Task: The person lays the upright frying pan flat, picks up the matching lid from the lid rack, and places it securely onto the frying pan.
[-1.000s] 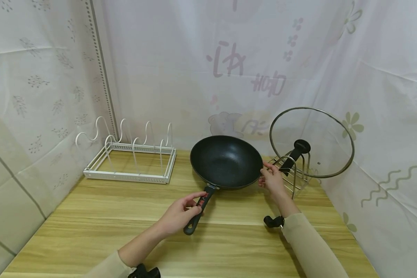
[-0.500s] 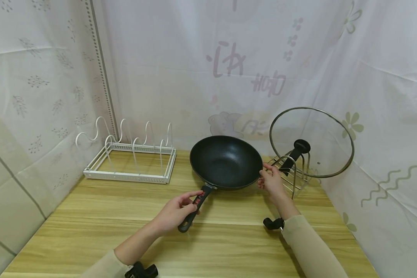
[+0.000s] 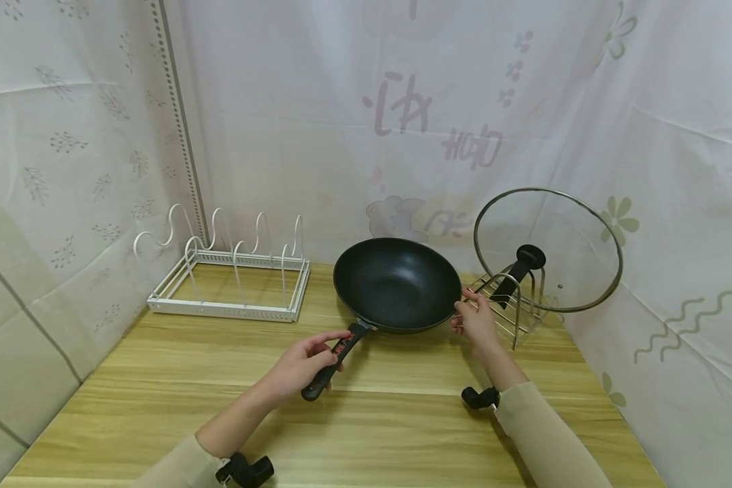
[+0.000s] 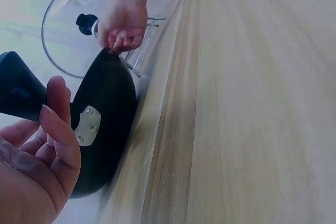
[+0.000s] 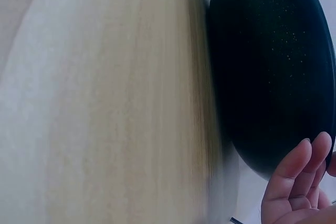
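A black wok (image 3: 396, 285) stands on the wooden table in the head view, its long handle (image 3: 320, 383) pointing toward the near left. My left hand (image 3: 299, 366) grips that handle between thumb and fingers. At the wok's right side, my right hand (image 3: 478, 322) pinches the rim, thumb on top and fingers beneath. In the left wrist view, curled fingers (image 4: 63, 135) lie under the handle, beside the riveted metal bracket (image 4: 88, 126). The right wrist view shows fingertips (image 5: 299, 156) against the wok's dark outer wall (image 5: 268, 77).
A white rack (image 3: 226, 311) with wavy wire dividers stands at the back left. Just right of my right hand, a metal wire rack (image 3: 516, 318) holds a glass lid (image 3: 573, 237) upright, its black knob (image 3: 531, 257) facing me. Printed cloth hangs behind the table (image 3: 378, 434).
The wok's handle has swung to the left with my left hand, turning the wok slightly. My right hand stays at the rim, nearly still. The racks and lid have not moved.
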Motion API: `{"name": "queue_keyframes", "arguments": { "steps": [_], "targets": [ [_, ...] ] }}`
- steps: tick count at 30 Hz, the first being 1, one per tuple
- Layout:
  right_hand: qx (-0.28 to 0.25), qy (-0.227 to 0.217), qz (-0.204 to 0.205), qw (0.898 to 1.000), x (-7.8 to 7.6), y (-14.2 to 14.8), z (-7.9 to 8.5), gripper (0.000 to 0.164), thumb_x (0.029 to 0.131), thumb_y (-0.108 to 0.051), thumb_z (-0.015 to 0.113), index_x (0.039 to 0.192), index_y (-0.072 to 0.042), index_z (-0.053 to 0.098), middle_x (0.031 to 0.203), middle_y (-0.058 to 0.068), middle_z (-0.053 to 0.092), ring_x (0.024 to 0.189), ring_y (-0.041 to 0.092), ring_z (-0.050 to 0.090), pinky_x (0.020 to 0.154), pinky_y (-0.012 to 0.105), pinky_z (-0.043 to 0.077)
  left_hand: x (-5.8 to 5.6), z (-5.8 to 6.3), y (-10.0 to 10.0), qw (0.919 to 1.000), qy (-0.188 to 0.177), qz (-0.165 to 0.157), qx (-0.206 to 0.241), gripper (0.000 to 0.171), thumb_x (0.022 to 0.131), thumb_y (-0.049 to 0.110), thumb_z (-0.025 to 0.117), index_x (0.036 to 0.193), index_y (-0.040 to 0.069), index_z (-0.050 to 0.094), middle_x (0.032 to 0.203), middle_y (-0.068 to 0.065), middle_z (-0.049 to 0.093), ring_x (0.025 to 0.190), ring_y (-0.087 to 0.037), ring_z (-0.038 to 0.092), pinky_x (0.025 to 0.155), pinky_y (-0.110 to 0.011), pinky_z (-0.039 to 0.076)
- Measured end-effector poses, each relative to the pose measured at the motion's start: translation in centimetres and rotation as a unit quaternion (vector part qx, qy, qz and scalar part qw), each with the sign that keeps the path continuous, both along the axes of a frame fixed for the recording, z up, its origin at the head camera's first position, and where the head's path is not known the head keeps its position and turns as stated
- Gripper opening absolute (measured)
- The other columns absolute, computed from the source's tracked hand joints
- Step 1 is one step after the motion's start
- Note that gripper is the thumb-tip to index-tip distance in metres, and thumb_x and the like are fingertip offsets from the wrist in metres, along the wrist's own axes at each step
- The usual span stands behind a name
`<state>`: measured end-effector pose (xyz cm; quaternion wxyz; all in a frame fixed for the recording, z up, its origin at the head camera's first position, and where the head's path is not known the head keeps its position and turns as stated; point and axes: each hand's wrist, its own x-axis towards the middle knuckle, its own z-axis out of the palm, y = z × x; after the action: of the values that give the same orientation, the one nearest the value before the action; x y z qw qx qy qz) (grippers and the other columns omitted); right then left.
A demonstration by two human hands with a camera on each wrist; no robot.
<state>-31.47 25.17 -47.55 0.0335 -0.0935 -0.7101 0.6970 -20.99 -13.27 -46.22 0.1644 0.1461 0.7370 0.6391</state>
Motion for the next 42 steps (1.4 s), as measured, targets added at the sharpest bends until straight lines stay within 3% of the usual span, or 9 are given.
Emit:
{"name": "queue_keyframes", "arguments": {
  "steps": [4,13,23,35,42],
  "targets": [
    [-0.001,0.007,0.001,1.000,0.2,-0.2,0.0,0.060,0.110,-0.009,0.055,0.166,-0.003,0.031,0.078,-0.005,0.059,0.060,0.008,0.060,0.057,0.021,0.052,-0.3,-0.1,-0.4,1.0000,-0.004,-0.003,0.009,0.056,0.108,0.012,0.059,0.163,0.010,0.053,0.106,-0.019,0.075,0.070,-0.023,0.070,0.064,-0.031,0.059],
    [0.012,0.017,-0.006,1.000,0.8,-0.7,-0.3,0.059,0.110,-0.009,0.053,0.164,-0.002,0.032,0.089,-0.001,0.057,0.060,0.008,0.060,0.057,0.022,0.053,-1.0,-0.3,-1.2,0.9997,-0.017,-0.009,0.017,0.056,0.106,0.012,0.057,0.162,0.009,0.054,0.109,-0.027,0.075,0.072,-0.026,0.070,0.068,-0.035,0.061],
    [0.003,0.020,-0.009,1.000,1.2,-1.0,-0.3,0.060,0.109,-0.008,0.054,0.163,-0.001,0.029,0.090,-0.001,0.059,0.061,0.008,0.060,0.057,0.022,0.052,-1.5,-0.3,-2.1,0.9991,-0.027,-0.011,0.030,0.056,0.107,0.012,0.057,0.162,0.008,0.053,0.109,-0.022,0.075,0.071,-0.021,0.069,0.069,-0.033,0.059],
    [-0.010,0.027,-0.014,0.999,1.6,-1.5,-0.5,0.058,0.110,-0.007,0.053,0.161,0.000,0.026,0.088,-0.004,0.056,0.059,0.007,0.059,0.057,0.021,0.051,-2.5,-0.5,-2.9,0.9991,-0.012,-0.023,0.033,0.054,0.106,0.009,0.055,0.159,0.003,0.055,0.106,-0.021,0.074,0.089,-0.027,0.071,0.070,-0.033,0.062],
    [-0.008,0.022,-0.008,1.000,1.7,-1.5,-0.6,0.061,0.111,-0.010,0.054,0.163,-0.003,0.022,0.087,-0.002,0.058,0.059,0.008,0.059,0.057,0.022,0.053,-2.8,-0.4,-3.3,0.9990,-0.008,-0.031,0.032,0.053,0.106,0.010,0.056,0.159,0.003,0.055,0.105,-0.021,0.075,0.082,-0.024,0.071,0.070,-0.034,0.062]
  ]
}}
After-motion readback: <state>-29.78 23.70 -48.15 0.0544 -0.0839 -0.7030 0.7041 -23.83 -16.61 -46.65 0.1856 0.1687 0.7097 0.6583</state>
